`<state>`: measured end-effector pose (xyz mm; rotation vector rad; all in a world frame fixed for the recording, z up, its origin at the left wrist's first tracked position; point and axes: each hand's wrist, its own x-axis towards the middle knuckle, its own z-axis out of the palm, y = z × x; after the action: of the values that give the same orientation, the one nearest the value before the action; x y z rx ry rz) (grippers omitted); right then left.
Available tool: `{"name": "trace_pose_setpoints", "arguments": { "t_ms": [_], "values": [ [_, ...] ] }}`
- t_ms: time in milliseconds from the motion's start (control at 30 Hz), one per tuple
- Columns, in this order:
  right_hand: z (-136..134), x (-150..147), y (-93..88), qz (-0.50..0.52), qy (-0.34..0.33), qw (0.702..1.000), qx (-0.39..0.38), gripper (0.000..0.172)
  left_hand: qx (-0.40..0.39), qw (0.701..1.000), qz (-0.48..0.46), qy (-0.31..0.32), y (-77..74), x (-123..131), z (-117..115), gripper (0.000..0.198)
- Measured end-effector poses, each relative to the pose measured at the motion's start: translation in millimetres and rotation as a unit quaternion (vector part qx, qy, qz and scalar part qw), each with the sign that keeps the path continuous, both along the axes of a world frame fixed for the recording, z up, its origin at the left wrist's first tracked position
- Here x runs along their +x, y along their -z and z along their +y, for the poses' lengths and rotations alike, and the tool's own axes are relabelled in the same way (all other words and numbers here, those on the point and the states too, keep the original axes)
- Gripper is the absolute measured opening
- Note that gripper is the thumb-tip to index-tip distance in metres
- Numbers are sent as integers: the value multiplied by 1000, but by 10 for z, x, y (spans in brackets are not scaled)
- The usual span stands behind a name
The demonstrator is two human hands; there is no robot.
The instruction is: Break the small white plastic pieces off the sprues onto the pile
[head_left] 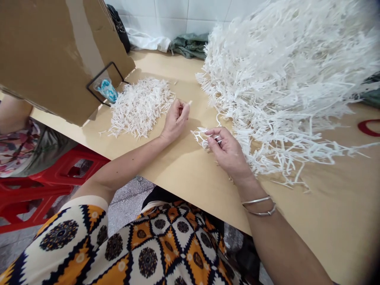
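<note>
My left hand point(175, 118) rests on the tan table point(184, 166), fingers curled into a loose fist that pinches small white plastic pieces, one tip showing at the fingertips. My right hand point(225, 150) holds a branched white plastic sprue point(201, 133) between thumb and fingers. Two thin bangles sit on its wrist. A small heap of separated white pieces point(139, 107) lies just left of my left hand. A very large heap of white branched sprues point(291, 83) rises to the right, touching my right hand.
A cardboard sheet point(50, 51) leans on a black wire stand at the left, with a clear bag of blue bits point(107, 90) under it. Red plastic stools point(44, 182) and another person's arm point(13, 113) are at far left. Cloths lie along the tiled wall.
</note>
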<state>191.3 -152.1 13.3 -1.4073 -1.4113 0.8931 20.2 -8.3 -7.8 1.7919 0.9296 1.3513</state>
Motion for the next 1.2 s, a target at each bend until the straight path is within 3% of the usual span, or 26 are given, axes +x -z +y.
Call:
{"name": "trace_pose_setpoints", "arguments": {
  "t_ms": [67,133,200,233,400,500,767,1000,1200],
  "values": [
    [3,-7,2,12,12,1000,-3,16,26,997,-20,-75,68,-32,73,27],
    [8,-13,7,27,27,999,-4,17,77,985,-19,-155,102,-75,124,40],
    [18,-15,13,42,46,998,0,17,139,974,29,-176,70,-107,104,48],
    [24,-14,15,45,54,998,4,17,162,972,66,-156,31,-112,62,44],
    [40,-6,2,42,58,997,3,19,194,953,224,63,-200,-38,-259,35],
    [44,4,-8,43,61,997,3,19,202,942,247,107,-238,7,-331,34],
    [32,8,-69,-6,6,1000,-3,12,150,973,154,82,-129,14,-160,37],
    [83,-20,-91,-15,-23,999,-20,9,104,982,149,54,-13,17,-131,38],
    [4,-22,-112,-44,-72,995,-59,12,-28,996,56,-58,-10,-68,-12,44]
  ]
}}
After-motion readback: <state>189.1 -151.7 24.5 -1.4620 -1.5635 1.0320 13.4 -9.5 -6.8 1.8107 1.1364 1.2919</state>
